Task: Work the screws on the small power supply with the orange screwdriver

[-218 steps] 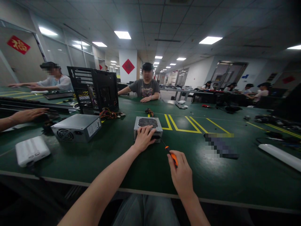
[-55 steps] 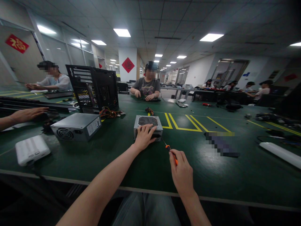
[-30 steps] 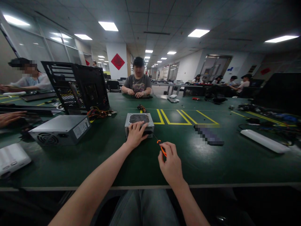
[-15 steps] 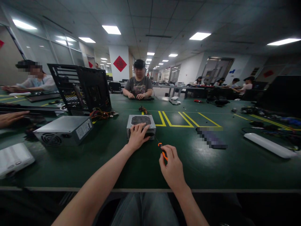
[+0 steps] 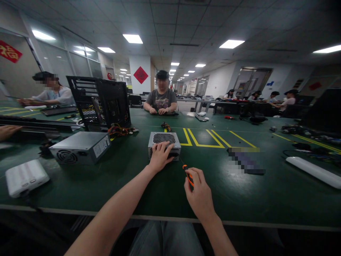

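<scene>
A small grey metal computer power supply (image 5: 164,138) with a honeycomb grille on top sits on the green table before me. My left hand (image 5: 160,156) is on it, fingers spread over the top and front edge, thumb low on the front face, holding it. In my right hand (image 5: 198,188) is an orange-and-black screwdriver (image 5: 184,167), gripped by its handle. Its thin shaft points up and left to the lower right corner of the power supply. Whether the tip touches a screw is too small to tell.
A larger power supply (image 5: 80,147) and a black computer case (image 5: 106,101) stand at left, with a white power bank (image 5: 26,176) nearer. To the right lie a blurred dark flat object (image 5: 246,161) and a long white bar (image 5: 314,171). A person (image 5: 160,97) sits opposite.
The whole view has shifted, so things appear a little further right and slightly lower. Both hands keep their hold on the power supply and screwdriver. Another person's hand at far left has drawn back leftward.
</scene>
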Available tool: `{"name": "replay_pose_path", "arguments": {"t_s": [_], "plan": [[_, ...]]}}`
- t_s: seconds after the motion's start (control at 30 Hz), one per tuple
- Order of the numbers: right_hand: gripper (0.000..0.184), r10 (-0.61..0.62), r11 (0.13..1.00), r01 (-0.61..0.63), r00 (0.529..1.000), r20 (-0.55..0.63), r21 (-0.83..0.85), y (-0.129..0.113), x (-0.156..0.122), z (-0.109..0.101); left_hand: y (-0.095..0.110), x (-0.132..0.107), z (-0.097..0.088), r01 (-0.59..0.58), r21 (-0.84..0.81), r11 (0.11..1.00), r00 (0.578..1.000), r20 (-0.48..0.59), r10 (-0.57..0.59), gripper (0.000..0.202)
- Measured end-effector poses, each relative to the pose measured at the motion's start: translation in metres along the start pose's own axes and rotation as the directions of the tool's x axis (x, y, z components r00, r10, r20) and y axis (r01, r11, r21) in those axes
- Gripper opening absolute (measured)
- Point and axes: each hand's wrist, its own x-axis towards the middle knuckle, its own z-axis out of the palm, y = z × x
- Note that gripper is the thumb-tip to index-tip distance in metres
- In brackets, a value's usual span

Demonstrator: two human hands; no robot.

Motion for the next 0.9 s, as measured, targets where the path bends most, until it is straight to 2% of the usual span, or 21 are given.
{"name": "replay_pose_path", "arguments": {"t_s": [0.07,0.27,0.53,0.77,0.9], "plan": [[0.021,-0.006,1.0,0.006,1.0,-0.005,0.01,0.0005,-0.0004,0.0003,0.0002,0.0,0.0,0.003,-0.001,1.0,1.0,0.005,-0.003,0.05],[0.023,0.112,0.994,-0.111,0.992,-0.056,0.024,0.0032,0.0,-0.0007,-0.0005,-0.0001,0.0008,0.008,-0.001,1.0,1.0,0.005,-0.008,0.053],[0.021,0.011,0.999,-0.011,1.0,-0.004,0.034,0.0005,-0.0002,0.0014,-0.0013,-0.0005,0.002,0.004,-0.01,1.0,1.0,0.003,-0.004,0.051],[0.024,0.115,0.993,-0.114,0.992,-0.046,0.026,0.0048,-0.0006,-0.0011,-0.0009,-0.0003,0.0014,0.006,-0.016,1.0,1.0,0.005,-0.006,0.052],[0.023,0.108,0.994,-0.107,0.994,-0.016,0.014,0.0021,0.0004,-0.0018,-0.0008,-0.0004,0.0006,0.003,-0.021,1.0,1.0,0.004,-0.003,0.052]]}}
